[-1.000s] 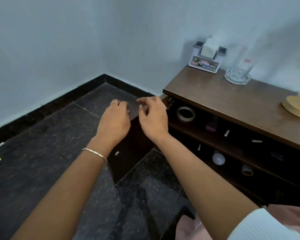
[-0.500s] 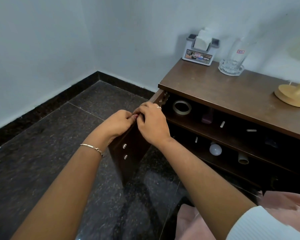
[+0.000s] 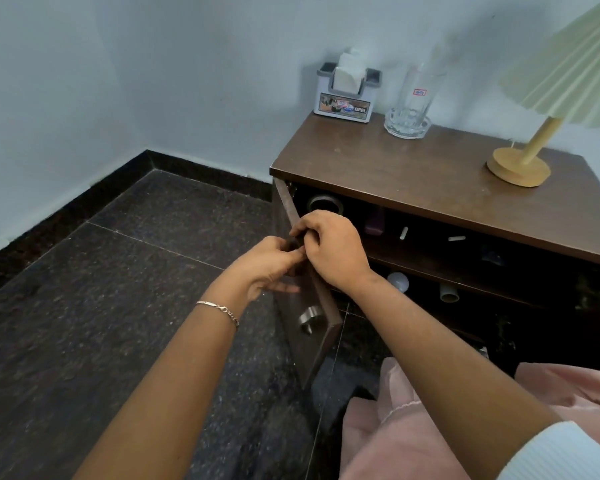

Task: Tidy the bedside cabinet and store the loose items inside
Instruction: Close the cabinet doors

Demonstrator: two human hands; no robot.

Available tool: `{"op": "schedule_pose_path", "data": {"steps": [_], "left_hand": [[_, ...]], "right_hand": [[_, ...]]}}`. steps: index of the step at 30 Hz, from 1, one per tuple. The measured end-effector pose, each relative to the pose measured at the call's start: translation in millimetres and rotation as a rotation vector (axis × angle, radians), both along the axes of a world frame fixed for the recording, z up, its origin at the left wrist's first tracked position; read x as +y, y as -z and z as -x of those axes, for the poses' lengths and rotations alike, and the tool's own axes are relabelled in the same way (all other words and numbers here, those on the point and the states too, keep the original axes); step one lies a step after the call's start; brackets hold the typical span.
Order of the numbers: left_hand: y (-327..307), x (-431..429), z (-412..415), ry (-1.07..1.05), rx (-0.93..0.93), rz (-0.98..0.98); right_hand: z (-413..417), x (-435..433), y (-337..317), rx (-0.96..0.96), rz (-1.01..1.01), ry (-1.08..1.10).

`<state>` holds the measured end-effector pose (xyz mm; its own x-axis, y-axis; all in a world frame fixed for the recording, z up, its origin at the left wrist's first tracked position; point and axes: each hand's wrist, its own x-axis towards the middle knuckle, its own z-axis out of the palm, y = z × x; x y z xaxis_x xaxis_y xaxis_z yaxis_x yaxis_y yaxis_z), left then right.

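The dark brown wooden door [image 3: 312,337] juts from the brown bedside cabinet [image 3: 430,181]'s front left corner towards the person, top edge gripped by the left hand [image 3: 267,268] outside, right hand [image 3: 329,252] inside.

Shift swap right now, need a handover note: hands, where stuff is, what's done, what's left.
Hands: left hand and right hand both grip the top edge of the open cabinet door.
Inside: tape roll on the upper shelf, bulb on the lower shelf.
On top: tissue holder, glass, lamp.
Done: loose items look stored. Left: probably shut the door.
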<state>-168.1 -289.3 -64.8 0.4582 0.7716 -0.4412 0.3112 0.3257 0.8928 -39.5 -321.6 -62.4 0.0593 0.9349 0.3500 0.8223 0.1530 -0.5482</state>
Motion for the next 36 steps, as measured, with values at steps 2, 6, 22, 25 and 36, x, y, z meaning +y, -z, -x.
{"op": "schedule_pose_path", "data": {"steps": [2, 6, 22, 25, 36], "left_hand": [[5.2, -1.3, -18.7, -0.037, -0.021, 0.012], [16.8, -2.8, -56.5, -0.167, -0.09, 0.048], [17.0, 25.0, -150.4, -0.526, -0.362, 0.257], [11.6, 33.1, -160.2, -0.549, -0.394, 0.269], [22.4, 47.4, -167.3, -0.518, -0.393, 0.247]], "right_hand": [[-13.4, -6.6, -1.6, 0.019, 0.001, 0.026], [-42.8, -24.1, 0.6, 0.016, 0.001, 0.06], [-136.4, -30.8, 2.1, -0.42, -0.049, 0.384], [-146.3, -20.5, 3.6, -0.42, -0.004, 0.387], [-161.9, -12.7, 20.6, -0.481, -0.079, 0.396]]}}
